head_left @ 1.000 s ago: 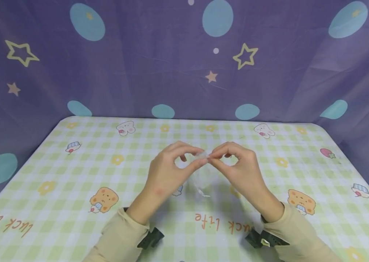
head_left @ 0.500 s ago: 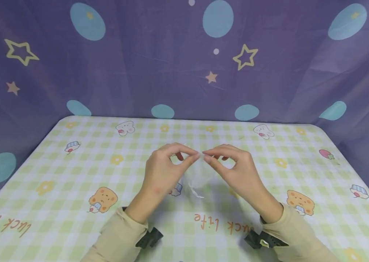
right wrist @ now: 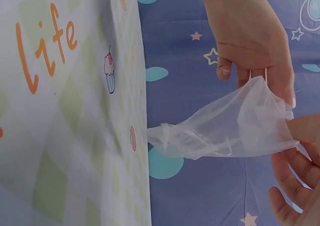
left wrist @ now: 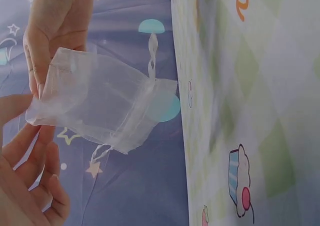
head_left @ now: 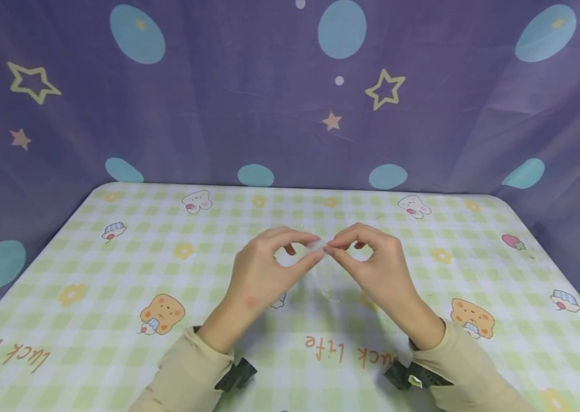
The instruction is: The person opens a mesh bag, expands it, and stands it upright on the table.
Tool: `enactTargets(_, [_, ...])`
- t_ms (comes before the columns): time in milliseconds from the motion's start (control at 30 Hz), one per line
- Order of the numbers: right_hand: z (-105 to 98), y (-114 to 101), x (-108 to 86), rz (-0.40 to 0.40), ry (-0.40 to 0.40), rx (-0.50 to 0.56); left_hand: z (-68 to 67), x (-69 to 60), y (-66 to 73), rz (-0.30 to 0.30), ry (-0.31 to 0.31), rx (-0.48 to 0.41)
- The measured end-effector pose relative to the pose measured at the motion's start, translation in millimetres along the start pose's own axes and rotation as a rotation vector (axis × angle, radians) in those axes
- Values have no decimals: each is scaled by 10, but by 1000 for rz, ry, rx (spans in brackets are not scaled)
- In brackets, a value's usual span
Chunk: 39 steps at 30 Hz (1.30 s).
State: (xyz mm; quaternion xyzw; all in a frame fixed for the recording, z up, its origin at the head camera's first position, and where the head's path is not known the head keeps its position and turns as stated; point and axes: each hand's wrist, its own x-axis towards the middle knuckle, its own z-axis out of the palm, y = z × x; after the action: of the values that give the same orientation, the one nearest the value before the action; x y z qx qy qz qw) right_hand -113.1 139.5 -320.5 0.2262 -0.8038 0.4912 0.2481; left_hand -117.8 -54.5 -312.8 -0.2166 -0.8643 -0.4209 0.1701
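A sheer white drawstring organza pouch hangs from both hands above the table, gathered neck downward. Its ribbon loops dangle at the neck in the left wrist view. My left hand pinches the pouch's upper edge between thumb and index finger. Close beside it, my right hand pinches the same edge, the fingertips of the two hands almost meeting. From the right wrist view, the pouch looks thin and see-through, and whether anything is inside I cannot tell. Against the tablecloth in the head view its lower part is faint.
A table with a green and white checked cloth lies under the hands. Behind it hangs a purple curtain with stars and blue ovals. Dark wrist mounts sit at the sleeve cuffs.
Over the last half second both hands have shifted slightly right, back near where they were a second ago. The pouch's hanging end has swung right too. Both hands keep pinching it.
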Motion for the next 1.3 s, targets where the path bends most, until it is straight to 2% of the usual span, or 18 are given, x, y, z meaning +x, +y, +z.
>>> enactTargets(133, [3,6,1,-11,-4,3,-6,-1,7,0,28,34])
enactTargets(300, [-8,-7,-4,-4,-14,-11,-17,-1,16,-35,67,65])
enactTargets(467, [-7,-4,-9,16,-45,-23,-21,-1,13,-67,78,51])
enactTargets(567, [0,-8,-8,8,-38,-20,-19,7,8,-70,74,44])
enactTargets(1000, [9,27,0,-23,27,-38,3,-8,23,12,-10,77])
enactTargets(1300, [11,20,-3,-71,5,-12,-35,-5,24,-8,41,123])
